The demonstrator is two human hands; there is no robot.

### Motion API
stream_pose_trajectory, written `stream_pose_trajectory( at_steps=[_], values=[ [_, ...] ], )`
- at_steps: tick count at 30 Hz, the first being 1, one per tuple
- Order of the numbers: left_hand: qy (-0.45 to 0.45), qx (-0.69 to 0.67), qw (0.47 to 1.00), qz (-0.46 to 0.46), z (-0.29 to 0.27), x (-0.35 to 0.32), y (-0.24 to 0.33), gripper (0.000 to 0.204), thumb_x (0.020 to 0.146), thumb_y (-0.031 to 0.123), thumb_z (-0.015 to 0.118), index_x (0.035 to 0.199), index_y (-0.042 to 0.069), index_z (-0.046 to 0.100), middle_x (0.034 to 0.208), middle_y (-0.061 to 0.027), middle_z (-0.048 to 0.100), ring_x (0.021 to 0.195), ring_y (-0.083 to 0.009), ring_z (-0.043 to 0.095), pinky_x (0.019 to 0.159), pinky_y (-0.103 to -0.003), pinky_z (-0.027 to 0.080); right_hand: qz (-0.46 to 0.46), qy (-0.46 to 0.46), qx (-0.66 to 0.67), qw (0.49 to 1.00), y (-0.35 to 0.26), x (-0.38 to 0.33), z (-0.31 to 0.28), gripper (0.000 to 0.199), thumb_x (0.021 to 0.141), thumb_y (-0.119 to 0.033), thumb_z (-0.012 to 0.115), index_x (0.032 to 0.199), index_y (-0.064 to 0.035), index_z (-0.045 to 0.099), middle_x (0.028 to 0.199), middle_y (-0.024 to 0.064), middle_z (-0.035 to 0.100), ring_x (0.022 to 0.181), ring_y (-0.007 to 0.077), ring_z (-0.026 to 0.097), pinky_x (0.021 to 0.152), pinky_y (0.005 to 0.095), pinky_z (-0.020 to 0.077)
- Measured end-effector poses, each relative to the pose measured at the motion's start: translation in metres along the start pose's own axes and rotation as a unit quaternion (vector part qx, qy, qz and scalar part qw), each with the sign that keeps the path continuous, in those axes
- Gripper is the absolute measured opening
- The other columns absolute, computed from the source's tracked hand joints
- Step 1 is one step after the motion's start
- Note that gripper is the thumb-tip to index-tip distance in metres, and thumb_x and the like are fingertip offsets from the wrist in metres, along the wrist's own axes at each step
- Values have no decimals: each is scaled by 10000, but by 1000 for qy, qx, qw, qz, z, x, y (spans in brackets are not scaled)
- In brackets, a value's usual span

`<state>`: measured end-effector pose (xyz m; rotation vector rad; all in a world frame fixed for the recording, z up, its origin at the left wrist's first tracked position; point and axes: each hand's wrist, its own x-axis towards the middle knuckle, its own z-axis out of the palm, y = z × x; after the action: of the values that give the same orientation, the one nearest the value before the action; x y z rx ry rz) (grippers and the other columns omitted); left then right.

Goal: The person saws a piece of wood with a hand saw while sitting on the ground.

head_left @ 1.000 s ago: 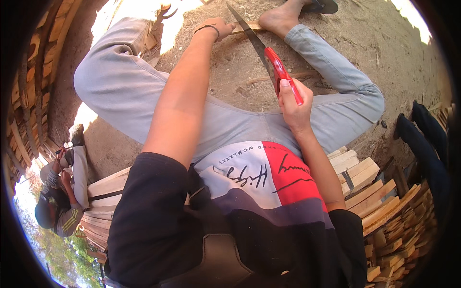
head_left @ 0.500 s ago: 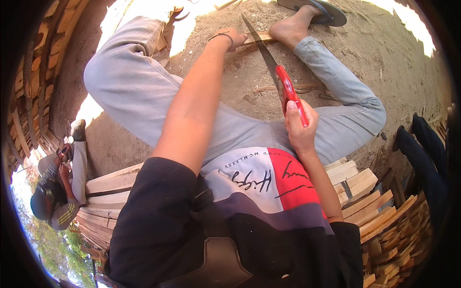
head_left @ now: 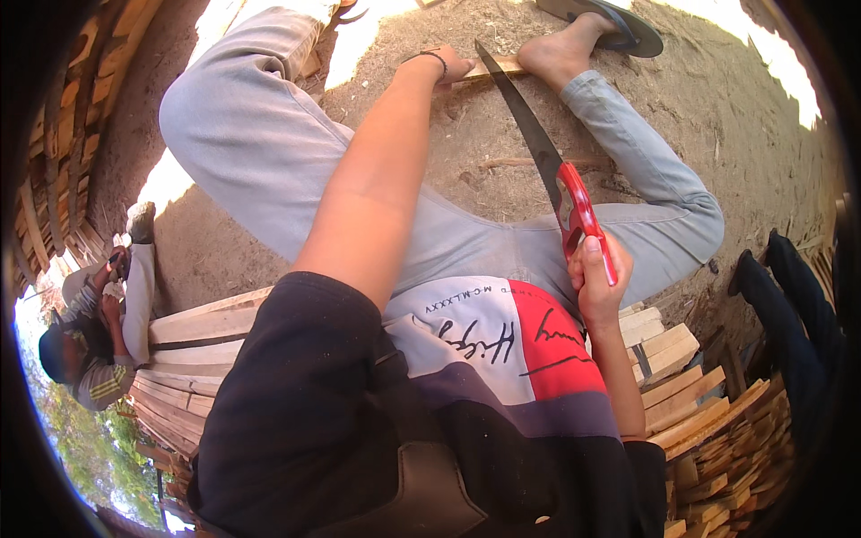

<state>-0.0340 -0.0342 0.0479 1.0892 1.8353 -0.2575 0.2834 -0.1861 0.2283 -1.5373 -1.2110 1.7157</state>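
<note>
**Saw blade set on a wooden strip, both hands engaged**

The person sits on stacked planks (head_left: 211,323), legs out over sandy ground (head_left: 717,108). The right hand (head_left: 596,278) is closed around the red handle of a hand saw (head_left: 538,148), at about four o'clock from the picture's middle. The dark blade runs up from that handle toward twelve o'clock, its tip crossing a narrow wooden strip (head_left: 502,65) that lies on the ground near the top edge.

The left hand (head_left: 448,65), at the end of an outstretched arm with a dark band on the wrist, presses down on the strip just left of the blade; its fingers lie on the wood, though whether they curl under it cannot be told. A bare foot (head_left: 560,54) rests on the strip's other end, just right of the blade, with a dark sandal (head_left: 619,22) beside it.

More cut wooden pieces (head_left: 700,421) are piled at five o'clock. At nine o'clock another person (head_left: 99,332) sits near the planks, well apart from the saw.
</note>
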Motion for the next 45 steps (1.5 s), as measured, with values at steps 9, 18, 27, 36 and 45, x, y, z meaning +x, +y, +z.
stream_pose_trajectory(
  at_steps=[9,18,27,36,45],
  values=[
    [-18,17,1000,11,11,-4,15,590,967,531,423,953,-3,674,849,-161,693,658,-223,624,561,-385,497,-20,-2,3,1000,18,53,10,408,989,-340,558,704,-52,515,538,-24,460,450,50,406,424,232,299],
    [3,32,999,43,5,-8,12,605,975,510,419,881,-29,676,826,-150,678,613,-208,595,566,-368,488,-62,-3,-14,998,14,53,1,393,1003,-285,525,686,-54,501,538,-13,452,439,46,386,415,224,286],
    [14,26,999,35,12,10,-9,597,974,528,404,915,2,680,848,-133,683,629,-199,607,543,-364,485,-9,-22,98,995,-7,26,-17,400,1004,-285,530,679,-54,493,541,-14,442,425,53,394,413,228,305],
    [-45,3,999,-6,-6,-16,10,604,966,529,402,890,-5,674,854,-163,672,692,-228,607,610,-374,485,-36,-25,-12,999,-5,21,-21,388,993,-295,546,693,-49,531,545,-23,465,453,47,411,423,222,302],
    [-46,18,999,10,1,-6,14,617,977,544,401,850,0,662,748,-140,631,622,-209,559,578,-371,438,-42,-3,-12,999,11,70,15,414,991,-318,551,667,-68,498,522,-25,446,436,42,387,408,224,285]
  ],
)
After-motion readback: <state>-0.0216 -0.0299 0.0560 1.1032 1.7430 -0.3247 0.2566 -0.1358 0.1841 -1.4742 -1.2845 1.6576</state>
